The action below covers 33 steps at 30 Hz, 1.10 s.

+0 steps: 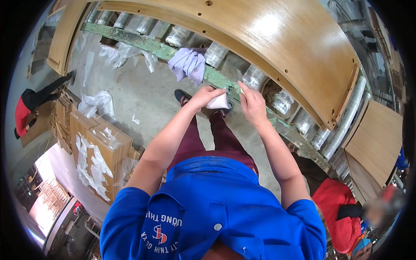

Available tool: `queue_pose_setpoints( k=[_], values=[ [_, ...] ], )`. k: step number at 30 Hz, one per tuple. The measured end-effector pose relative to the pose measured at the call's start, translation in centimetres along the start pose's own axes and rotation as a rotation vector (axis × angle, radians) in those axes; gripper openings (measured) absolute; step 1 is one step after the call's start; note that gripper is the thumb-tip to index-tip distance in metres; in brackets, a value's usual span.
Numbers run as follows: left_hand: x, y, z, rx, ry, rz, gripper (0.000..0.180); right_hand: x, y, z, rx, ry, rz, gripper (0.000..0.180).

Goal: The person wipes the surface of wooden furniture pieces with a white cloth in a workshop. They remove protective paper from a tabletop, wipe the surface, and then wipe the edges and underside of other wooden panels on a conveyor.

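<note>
My left hand (203,97) is closed on a small pale pinkish-white pad (218,102), pinched between thumb and fingers. The pad's exact kind does not show. To its right, my right hand (254,105) is raised with curled fingers and a pale, narrow tip pointing up; whether that tip is a fingertip or a small held thing is unclear. Both hands are over the near edge of a worn green conveyor frame (225,85), apart from each other. A crumpled lavender cloth (187,65) hangs over that frame, beyond my left hand.
A large varnished wooden panel (277,34) with drilled holes lies across plastic-wrapped rollers (215,54). At left stand stacked boards (102,141) with torn white wrapping. A person in red (27,115) bends at far left; another red-clothed person (336,212) is close on the right, near leaning boards (375,145).
</note>
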<state>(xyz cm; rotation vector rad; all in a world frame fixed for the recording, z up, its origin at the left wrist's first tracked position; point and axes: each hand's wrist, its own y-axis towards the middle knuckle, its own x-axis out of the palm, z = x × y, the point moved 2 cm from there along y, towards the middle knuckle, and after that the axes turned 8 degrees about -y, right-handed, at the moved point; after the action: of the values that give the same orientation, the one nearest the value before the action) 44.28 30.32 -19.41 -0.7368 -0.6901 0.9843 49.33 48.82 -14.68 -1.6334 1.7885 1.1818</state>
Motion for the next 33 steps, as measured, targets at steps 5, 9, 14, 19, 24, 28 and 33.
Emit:
queue_pose_setpoints(
  k=[5,9,14,19,24,28,33],
  values=[
    [0.5,-0.2,1.2,0.069,0.032,0.054,0.049,-0.7,-1.6,0.4,-0.014,-0.099,-0.179,0.050],
    [0.2,0.2,0.8,0.197,0.017,0.071,0.048,-0.8,-1.5,0.1,-0.042,-0.121,-0.195,0.050],
    [-0.1,0.3,0.8,0.072,0.061,0.033,0.048,-1.1,-1.4,0.0,-0.056,-0.061,-0.175,0.051],
    [-0.6,0.6,0.5,-0.004,-0.023,-0.031,0.047,-1.2,-1.8,-0.2,-0.144,-0.100,-0.278,0.055],
    [-0.5,0.7,0.6,-0.009,0.043,0.028,0.047,-1.6,-1.9,0.0,-0.229,-0.118,-0.276,0.057],
    [-0.5,0.8,0.4,0.007,0.034,0.041,0.047,-1.6,-2.0,0.1,-0.257,-0.160,-0.303,0.057],
    [-0.7,1.0,0.4,0.001,0.043,0.042,0.043,-1.7,-1.9,0.3,-0.268,-0.116,-0.281,0.056]
  ],
)
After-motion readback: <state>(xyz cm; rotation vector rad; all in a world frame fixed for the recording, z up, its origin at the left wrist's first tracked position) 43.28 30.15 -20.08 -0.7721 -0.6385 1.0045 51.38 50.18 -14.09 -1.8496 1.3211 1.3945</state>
